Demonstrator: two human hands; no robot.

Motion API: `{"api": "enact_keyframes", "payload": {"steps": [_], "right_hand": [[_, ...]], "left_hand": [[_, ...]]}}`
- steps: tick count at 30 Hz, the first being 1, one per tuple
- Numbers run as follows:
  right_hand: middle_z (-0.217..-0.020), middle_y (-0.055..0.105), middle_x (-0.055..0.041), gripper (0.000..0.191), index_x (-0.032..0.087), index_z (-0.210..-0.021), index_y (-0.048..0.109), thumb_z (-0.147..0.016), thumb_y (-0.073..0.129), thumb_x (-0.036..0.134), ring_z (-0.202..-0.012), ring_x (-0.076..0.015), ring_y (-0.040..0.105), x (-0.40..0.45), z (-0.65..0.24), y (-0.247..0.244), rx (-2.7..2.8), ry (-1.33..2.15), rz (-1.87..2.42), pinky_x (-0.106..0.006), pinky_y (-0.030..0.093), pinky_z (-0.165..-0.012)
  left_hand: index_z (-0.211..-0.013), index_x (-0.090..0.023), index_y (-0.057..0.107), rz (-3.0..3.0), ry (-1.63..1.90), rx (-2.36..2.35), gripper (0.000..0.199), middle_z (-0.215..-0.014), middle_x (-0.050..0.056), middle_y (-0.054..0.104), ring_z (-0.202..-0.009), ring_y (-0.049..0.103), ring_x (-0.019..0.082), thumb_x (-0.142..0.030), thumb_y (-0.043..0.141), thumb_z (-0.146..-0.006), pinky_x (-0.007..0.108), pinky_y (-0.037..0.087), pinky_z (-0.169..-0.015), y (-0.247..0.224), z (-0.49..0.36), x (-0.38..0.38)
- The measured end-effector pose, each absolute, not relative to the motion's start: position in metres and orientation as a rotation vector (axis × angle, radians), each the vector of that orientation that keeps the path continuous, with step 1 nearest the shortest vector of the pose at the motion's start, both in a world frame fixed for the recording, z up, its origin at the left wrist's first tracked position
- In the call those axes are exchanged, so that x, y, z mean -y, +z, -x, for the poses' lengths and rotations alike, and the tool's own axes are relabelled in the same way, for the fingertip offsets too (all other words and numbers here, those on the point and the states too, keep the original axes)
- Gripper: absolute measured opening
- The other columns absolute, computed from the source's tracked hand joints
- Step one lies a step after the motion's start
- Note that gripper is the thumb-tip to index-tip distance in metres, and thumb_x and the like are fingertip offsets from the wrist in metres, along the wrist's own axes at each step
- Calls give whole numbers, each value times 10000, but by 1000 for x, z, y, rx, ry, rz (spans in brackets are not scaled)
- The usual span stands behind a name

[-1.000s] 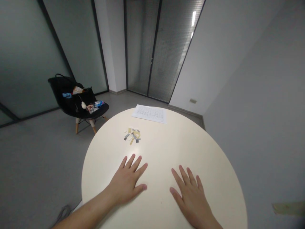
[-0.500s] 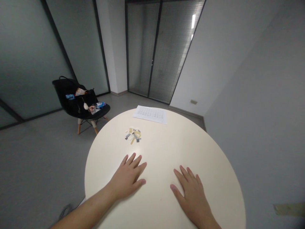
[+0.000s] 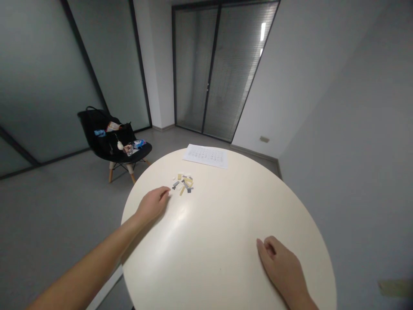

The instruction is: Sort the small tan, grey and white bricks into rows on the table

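My left hand (image 3: pixel 151 204) lies on the round cream tabletop (image 3: pixel 222 215) with its fingers bunched together. Its fingertips are at the left edge of a small scattered pile of grey, white and tan plastic building pieces (image 3: pixel 183 184). A pale bit shows at the fingertips, but whether they hold it is hidden. My right hand (image 3: pixel 280 269) rests near the table's front right edge, fingers curled, touching nothing but the tabletop. A sheet of printed paper (image 3: pixel 205 156) lies at the far edge of the table.
A black chair (image 3: pixel 109 137) with a black bag and small items on it stands on the grey floor to the left of the table. A glass door with blinds (image 3: pixel 222 73) is behind the table, and a grey wall runs along the right.
My left hand has slid forward to the pile and its spread fingers have drawn together. My right hand has curled and moved back towards the table's edge.
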State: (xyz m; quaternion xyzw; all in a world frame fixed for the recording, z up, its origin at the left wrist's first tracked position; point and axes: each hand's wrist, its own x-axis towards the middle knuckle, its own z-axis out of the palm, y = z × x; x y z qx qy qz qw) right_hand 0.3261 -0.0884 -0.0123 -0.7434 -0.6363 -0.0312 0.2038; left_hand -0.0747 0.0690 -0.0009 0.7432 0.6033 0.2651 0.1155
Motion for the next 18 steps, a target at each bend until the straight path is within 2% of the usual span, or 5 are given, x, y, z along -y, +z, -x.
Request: {"api": "enact_keyframes", "payload": {"steps": [3,5,10,16,18], "right_hand": [[-833,681,-82,316,201,-859,619,-898,448,464,-795,-228,629,83,-345,-17,1894,-186,1895,-357,479,-751],[-1005,687,-129,355,177,-979,652,-893,463,465,-995,-278,612,82,-361,-26,1959,-270,1818,-439,452,-915],[-1199,619,-181,458,135,-1147,643,-914,426,465,-1142,-319,557,87,-389,-50,1929,-360,1936,-506,432,-982],[-1177,627,-176,461,140,-1116,658,-902,437,484,-1120,-316,567,84,-391,-51,1961,-362,1955,-504,445,-972],[-1134,644,-172,455,144,-1085,670,-894,445,491,-1088,-317,582,78,-390,-49,1976,-365,1967,-504,454,-954]], "left_hand": [[-1152,-170,647,-2349,714,-1817,431,-1210,116,662,-1128,583,277,-395,354,-931,388,417,-1000,-9,100,-104],[-1255,-163,605,-2477,566,-1817,476,-1356,137,565,-1271,486,289,-404,350,-934,414,348,-1080,-14,111,-125],[-1394,-262,484,-2420,324,-1872,510,-1531,98,362,-1396,318,340,-449,314,-952,589,239,-1100,-17,117,-163],[-1251,-198,618,-2490,485,-1672,488,-1347,96,581,-1258,497,240,-422,293,-963,370,346,-1088,-13,104,-184],[-1225,-204,638,-2509,519,-1614,491,-1287,86,626,-1191,547,237,-447,305,-959,350,378,-1059,-12,101,-185]]}}
